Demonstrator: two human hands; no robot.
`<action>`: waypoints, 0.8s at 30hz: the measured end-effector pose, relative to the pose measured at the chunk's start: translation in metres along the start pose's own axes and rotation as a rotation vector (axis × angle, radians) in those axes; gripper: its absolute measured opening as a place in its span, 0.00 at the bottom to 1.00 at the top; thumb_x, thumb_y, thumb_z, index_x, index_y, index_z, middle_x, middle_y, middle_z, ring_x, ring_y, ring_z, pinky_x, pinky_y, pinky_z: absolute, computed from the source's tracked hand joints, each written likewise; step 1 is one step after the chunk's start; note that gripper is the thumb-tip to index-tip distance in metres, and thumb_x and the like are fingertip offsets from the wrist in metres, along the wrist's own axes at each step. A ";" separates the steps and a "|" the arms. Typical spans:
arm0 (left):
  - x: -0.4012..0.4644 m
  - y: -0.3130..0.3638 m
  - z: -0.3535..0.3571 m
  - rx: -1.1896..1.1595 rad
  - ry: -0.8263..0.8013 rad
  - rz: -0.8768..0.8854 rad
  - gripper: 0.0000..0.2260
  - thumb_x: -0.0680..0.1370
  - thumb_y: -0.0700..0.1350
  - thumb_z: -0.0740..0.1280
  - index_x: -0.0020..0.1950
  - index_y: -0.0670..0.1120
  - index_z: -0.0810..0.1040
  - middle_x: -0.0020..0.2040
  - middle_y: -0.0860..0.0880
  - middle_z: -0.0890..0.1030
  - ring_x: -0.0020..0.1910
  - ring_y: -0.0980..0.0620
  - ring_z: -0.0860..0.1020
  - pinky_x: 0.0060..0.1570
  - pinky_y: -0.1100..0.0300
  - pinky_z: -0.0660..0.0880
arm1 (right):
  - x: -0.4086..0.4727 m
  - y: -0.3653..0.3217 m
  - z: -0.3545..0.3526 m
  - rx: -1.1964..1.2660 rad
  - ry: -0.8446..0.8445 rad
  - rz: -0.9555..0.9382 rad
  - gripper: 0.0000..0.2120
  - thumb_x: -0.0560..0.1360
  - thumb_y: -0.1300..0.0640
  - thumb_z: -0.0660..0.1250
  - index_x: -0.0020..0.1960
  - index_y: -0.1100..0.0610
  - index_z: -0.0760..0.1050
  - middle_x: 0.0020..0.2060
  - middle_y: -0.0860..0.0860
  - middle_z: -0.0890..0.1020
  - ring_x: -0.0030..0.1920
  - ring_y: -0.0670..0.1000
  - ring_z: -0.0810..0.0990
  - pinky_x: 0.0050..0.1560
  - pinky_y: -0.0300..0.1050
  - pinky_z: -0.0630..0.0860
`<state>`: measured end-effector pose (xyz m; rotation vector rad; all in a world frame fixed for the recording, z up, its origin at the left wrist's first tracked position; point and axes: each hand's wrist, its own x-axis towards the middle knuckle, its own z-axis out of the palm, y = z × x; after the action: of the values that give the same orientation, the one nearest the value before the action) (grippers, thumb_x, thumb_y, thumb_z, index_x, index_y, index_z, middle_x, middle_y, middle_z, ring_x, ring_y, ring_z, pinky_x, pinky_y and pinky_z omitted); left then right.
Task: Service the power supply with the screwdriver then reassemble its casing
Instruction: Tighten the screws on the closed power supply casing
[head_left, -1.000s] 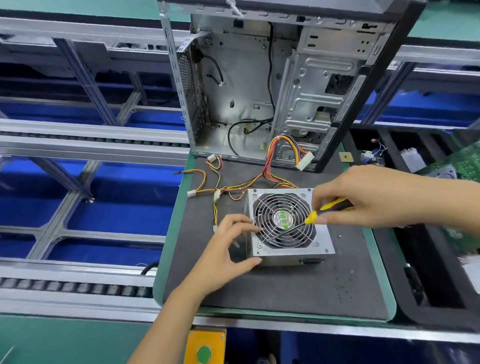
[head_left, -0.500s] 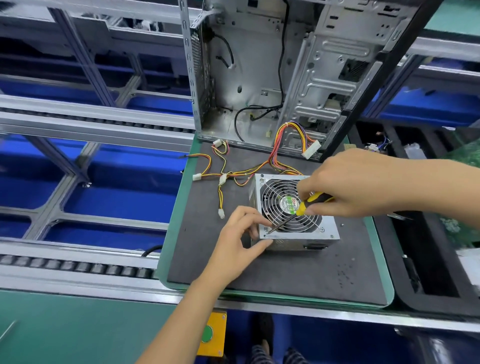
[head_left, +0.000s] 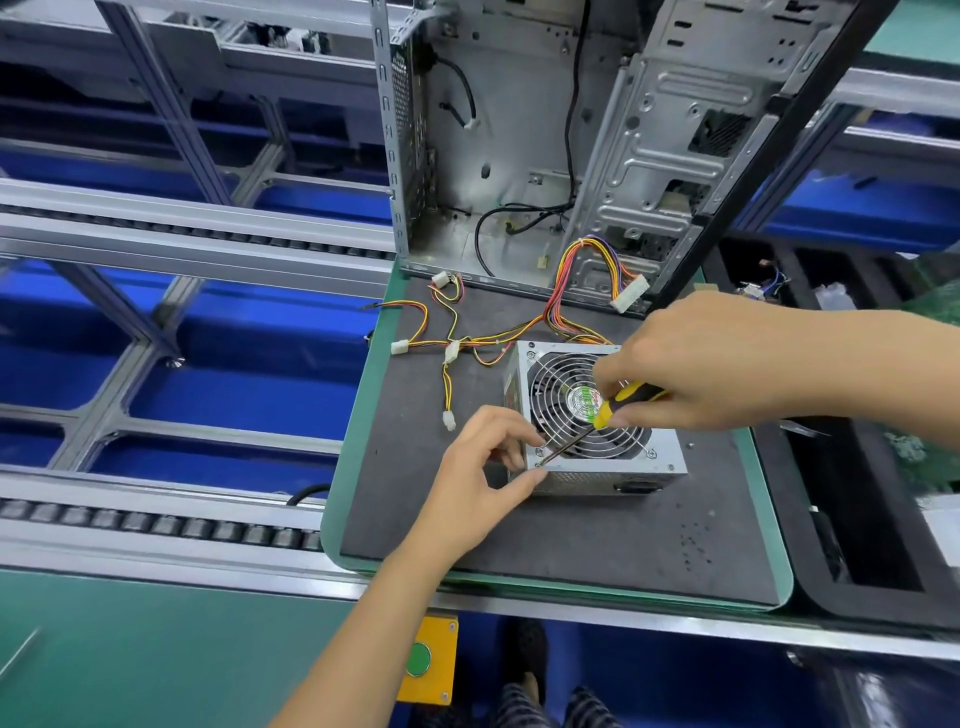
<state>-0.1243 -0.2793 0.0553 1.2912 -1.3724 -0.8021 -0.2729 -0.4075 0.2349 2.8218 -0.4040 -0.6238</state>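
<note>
The right hand (head_left: 711, 364) grips the screwdriver (head_left: 597, 418), tip at the power supply (head_left: 613, 467) near-left corner screw; the left hand (head_left: 483, 478) pinches that corner.

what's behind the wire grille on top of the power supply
Behind the grille of the power supply sit dark fan blades and a round green-and-silver hub label. The right hand and screwdriver cover the grille's right side; anything deeper inside is hidden.

Green-edged tray (head_left: 358, 467) with dark mat, carrying power supply (head_left: 597, 470), wire harness (head_left: 457, 343), open computer case (head_left: 509, 156), perhaps upright
</note>
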 end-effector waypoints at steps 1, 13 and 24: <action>0.000 0.000 0.000 0.002 0.001 -0.003 0.09 0.73 0.34 0.72 0.51 0.43 0.79 0.53 0.49 0.75 0.39 0.53 0.75 0.46 0.64 0.74 | 0.000 -0.001 0.000 -0.004 -0.010 0.001 0.14 0.77 0.37 0.54 0.50 0.44 0.71 0.37 0.44 0.78 0.34 0.47 0.67 0.31 0.43 0.61; 0.001 0.001 0.000 0.043 -0.017 -0.075 0.05 0.74 0.36 0.73 0.45 0.44 0.80 0.57 0.51 0.73 0.41 0.53 0.76 0.48 0.65 0.74 | 0.004 -0.009 -0.006 -0.056 -0.061 0.001 0.15 0.77 0.39 0.54 0.51 0.47 0.72 0.29 0.45 0.66 0.34 0.51 0.67 0.31 0.44 0.63; 0.005 0.006 -0.003 0.038 -0.023 -0.219 0.07 0.72 0.39 0.75 0.43 0.50 0.80 0.55 0.53 0.70 0.40 0.60 0.74 0.46 0.71 0.73 | 0.008 -0.006 -0.007 -0.071 -0.042 -0.013 0.14 0.76 0.38 0.55 0.51 0.46 0.72 0.28 0.44 0.65 0.27 0.41 0.60 0.25 0.38 0.55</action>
<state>-0.1225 -0.2826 0.0633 1.4834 -1.2837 -0.9455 -0.2619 -0.4035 0.2365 2.7503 -0.3645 -0.6871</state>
